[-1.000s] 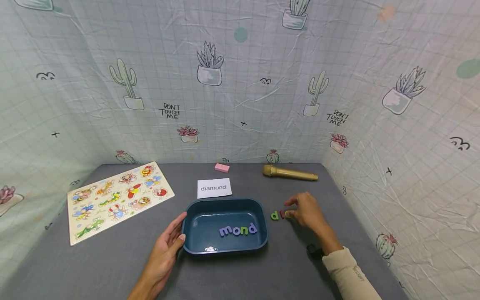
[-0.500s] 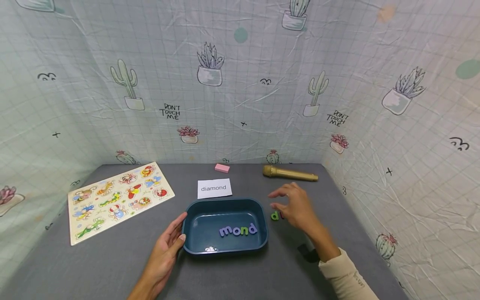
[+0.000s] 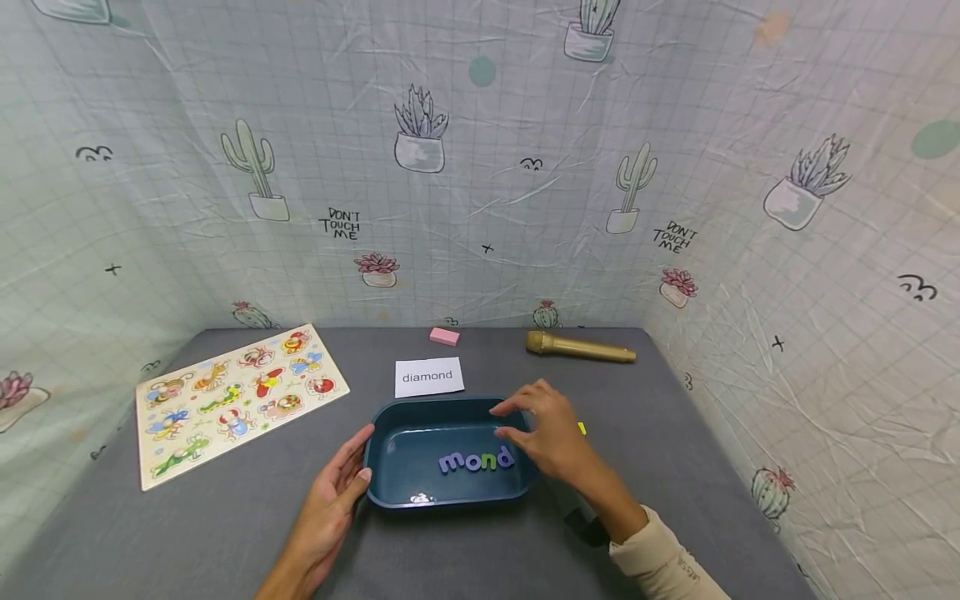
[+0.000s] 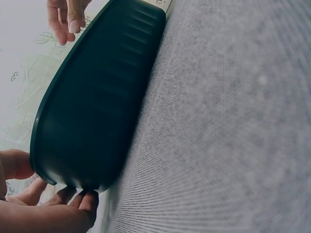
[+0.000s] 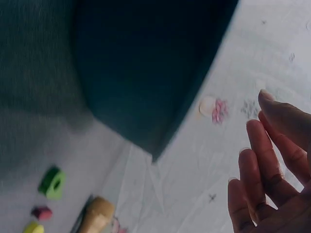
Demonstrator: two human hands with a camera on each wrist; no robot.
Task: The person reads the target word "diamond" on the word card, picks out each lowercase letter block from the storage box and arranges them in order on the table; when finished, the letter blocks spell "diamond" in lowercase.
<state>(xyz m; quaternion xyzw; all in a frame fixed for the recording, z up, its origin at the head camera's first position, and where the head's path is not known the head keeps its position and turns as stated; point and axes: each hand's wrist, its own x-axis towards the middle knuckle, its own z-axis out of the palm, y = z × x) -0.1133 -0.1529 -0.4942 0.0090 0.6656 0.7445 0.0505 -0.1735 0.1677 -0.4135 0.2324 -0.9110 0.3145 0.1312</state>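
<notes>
The left hand (image 3: 333,487) grips the left end of the tray (image 3: 401,454), thumb and fingers bent against its edge. The tray, dark blue, glossy and round-cornered, sits on the bench (image 3: 225,533); inside, toward its right, lie a purple m (image 3: 452,462), purple o (image 3: 467,463), green n (image 3: 488,461) and purple d (image 3: 510,458). Over the right end hangs the right hand (image 3: 551,429), palm leftward, thumb and forefinger parted in a curve, holding nothing. Beyond it rest green (image 5: 48,184), red and yellow pieces.
</notes>
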